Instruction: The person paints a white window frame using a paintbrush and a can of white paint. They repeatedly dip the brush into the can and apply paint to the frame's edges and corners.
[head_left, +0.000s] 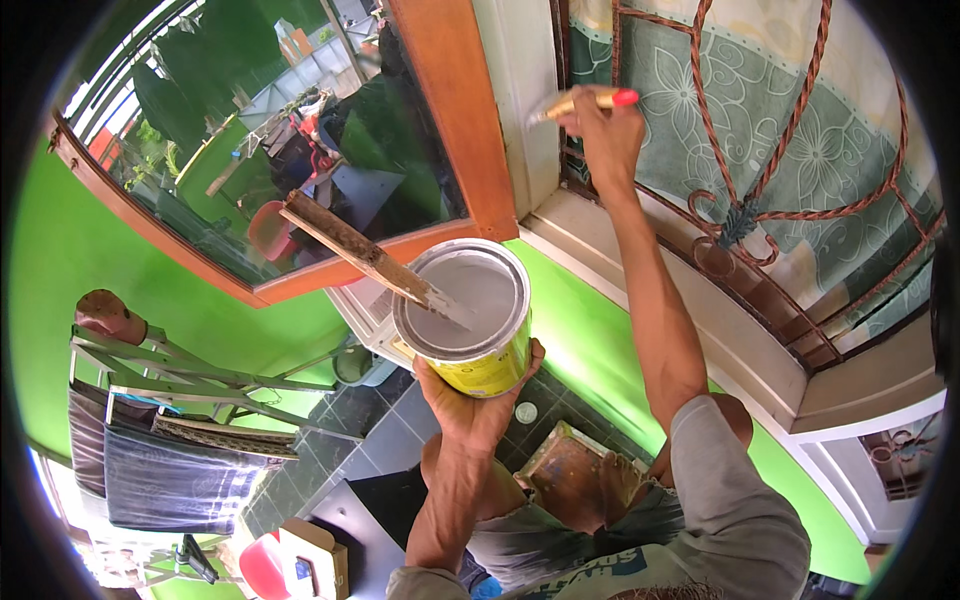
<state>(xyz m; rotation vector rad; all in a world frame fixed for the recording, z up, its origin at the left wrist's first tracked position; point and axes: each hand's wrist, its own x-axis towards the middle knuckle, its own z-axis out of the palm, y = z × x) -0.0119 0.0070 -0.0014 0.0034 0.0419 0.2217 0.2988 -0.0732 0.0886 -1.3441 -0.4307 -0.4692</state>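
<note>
My left hand (480, 409) holds a yellow-labelled paint can (484, 367) from below, at the middle of the view. Pale grey paint (480, 292) lies inside it, and a flat wooden stick (352, 247) leans out over the rim to the upper left. My right hand (607, 131), raised at the upper right, grips a paintbrush (577, 103) with a red-tipped handle. The blurred bristles point left at the white window frame (529, 112); whether they touch it cannot be told. Left of that frame is an orange-brown wooden casement (442, 97) with reflecting glass.
Twisted metal window bars (795, 120) stand before a patterned green curtain (675, 82) at right. A metal stepladder (202, 375) with hanging cloths (180, 472) is at left. Below are a paint-stained wooden stool (562, 465), dark floor tiles (390, 442) and an open cardboard box (315, 559).
</note>
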